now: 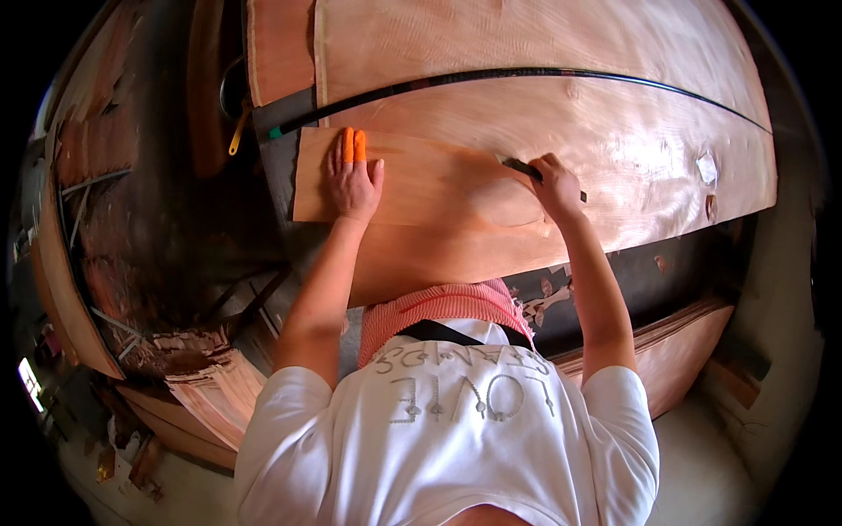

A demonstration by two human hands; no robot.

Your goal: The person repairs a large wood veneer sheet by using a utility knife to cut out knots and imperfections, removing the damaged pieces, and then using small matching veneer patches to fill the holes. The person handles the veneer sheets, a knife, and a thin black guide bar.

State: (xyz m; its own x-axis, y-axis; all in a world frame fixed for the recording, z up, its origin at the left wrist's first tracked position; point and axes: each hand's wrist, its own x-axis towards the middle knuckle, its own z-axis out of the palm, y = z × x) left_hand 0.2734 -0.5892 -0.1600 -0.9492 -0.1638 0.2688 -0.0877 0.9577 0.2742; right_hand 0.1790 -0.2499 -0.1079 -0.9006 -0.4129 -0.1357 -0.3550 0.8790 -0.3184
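My left hand (355, 180) lies flat near the left end of a thin wood veneer strip (421, 167), fingers stretched out. Orange covers sit on two of its fingers. The strip rests on a larger veneer sheet (640, 158). Farther right, my right hand (558, 186) is closed around the dark handle of a knife (524, 167). Its pale blade points left, at the strip's right part; whether it touches the wood I cannot tell. A rounded, paler patch of veneer shows just below the blade.
Beyond both hands a long black rod (456, 80) with a green end crosses the sheets. A yellow-handled tool (235, 138) hangs at the left. Stacked veneer (671, 351) lies low on the right, with torn veneer pieces (215, 386) at lower left.
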